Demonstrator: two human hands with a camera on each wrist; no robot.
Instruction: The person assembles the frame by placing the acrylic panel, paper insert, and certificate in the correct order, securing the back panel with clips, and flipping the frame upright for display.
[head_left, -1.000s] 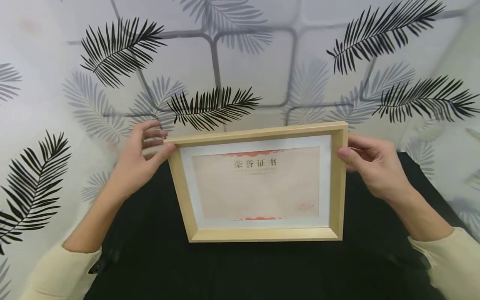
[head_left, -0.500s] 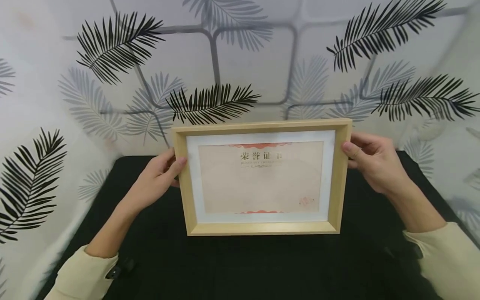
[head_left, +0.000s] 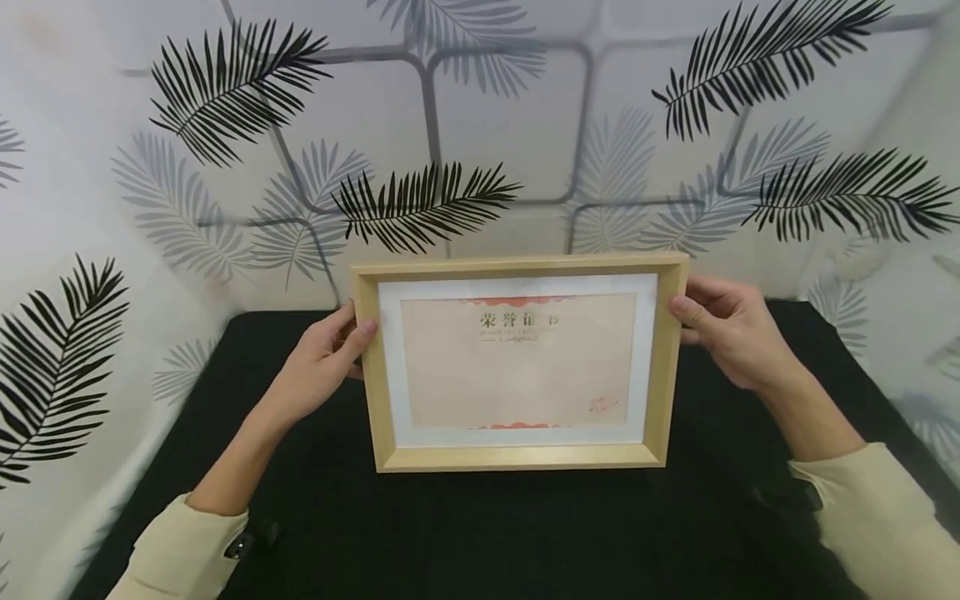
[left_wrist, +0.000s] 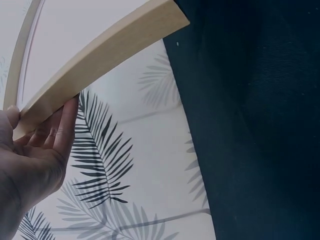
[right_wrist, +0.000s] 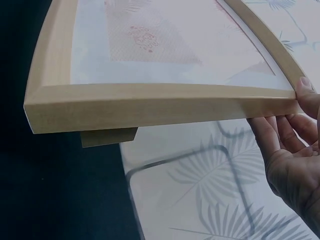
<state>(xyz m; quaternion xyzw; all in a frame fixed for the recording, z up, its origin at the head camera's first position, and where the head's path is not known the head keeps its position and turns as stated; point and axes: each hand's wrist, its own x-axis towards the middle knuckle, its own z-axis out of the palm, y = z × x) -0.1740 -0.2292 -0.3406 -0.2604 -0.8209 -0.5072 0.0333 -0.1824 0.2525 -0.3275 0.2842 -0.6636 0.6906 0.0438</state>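
Observation:
A light wooden picture frame (head_left: 517, 457) is held up over the black cloth, its front facing me. Inside it, a white mat borders a pale certificate (head_left: 517, 375) with red trim and Chinese characters along its top. My left hand (head_left: 315, 367) grips the left side near the upper corner, thumb on the front and fingers behind. On the opposite side my right hand (head_left: 735, 333) pinches the edge the same way. In the right wrist view a flat brown piece (right_wrist: 109, 137) sticks out behind the frame near a corner.
Black cloth (head_left: 480, 533) covers the table below the frame. Behind and at both sides rises a pale backdrop (head_left: 510, 125) printed with black and grey leaves and grey lines.
My left hand has come from the upper left corner down onto the left side and taken hold. The frame has levelled out, and lately it has lowered slightly, with the right hand drawing a little inward.

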